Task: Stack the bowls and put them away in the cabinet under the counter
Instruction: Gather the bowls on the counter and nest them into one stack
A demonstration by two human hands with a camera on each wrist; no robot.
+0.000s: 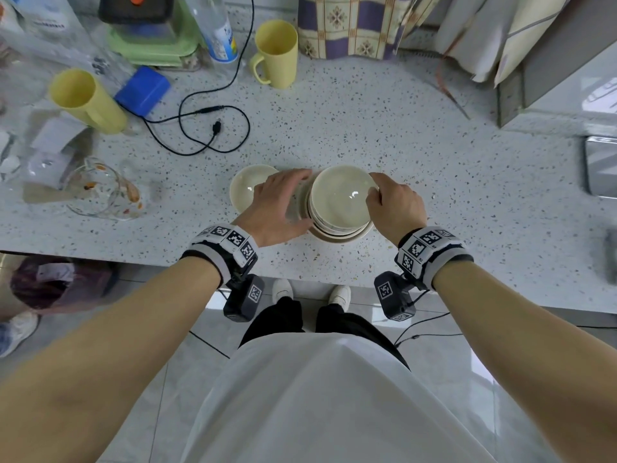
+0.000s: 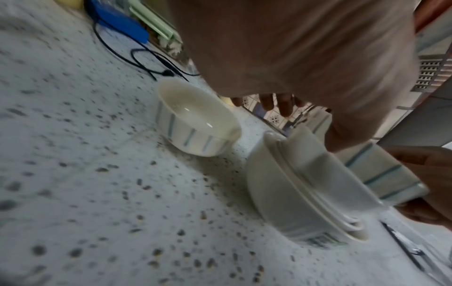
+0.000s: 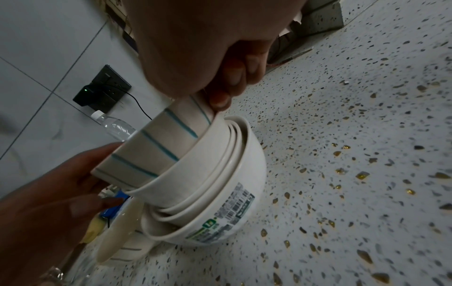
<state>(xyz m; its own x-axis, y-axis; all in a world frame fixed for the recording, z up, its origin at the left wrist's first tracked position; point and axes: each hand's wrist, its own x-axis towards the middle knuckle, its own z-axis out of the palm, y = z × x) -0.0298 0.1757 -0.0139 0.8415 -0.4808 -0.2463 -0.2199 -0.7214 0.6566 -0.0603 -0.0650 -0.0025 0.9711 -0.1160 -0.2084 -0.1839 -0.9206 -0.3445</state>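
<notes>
Beside stacked bowls [image 1: 340, 202], single bowl [image 1: 245, 190], cable [image 1: 200, 128].

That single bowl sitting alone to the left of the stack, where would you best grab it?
Probably by the rim, from above. The lone bowl stands upright and open on the counter, its striped wall steep and smooth, so a thumb inside and fingers outside should pinch its near edge. The left hand is already right beside it, hovering over its right side.

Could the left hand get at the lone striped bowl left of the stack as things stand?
Probably yes. The lone striped bowl sits upright on the counter right beside the left hand, which hovers partly over its rim by the stack. Nothing lies between them.
</notes>
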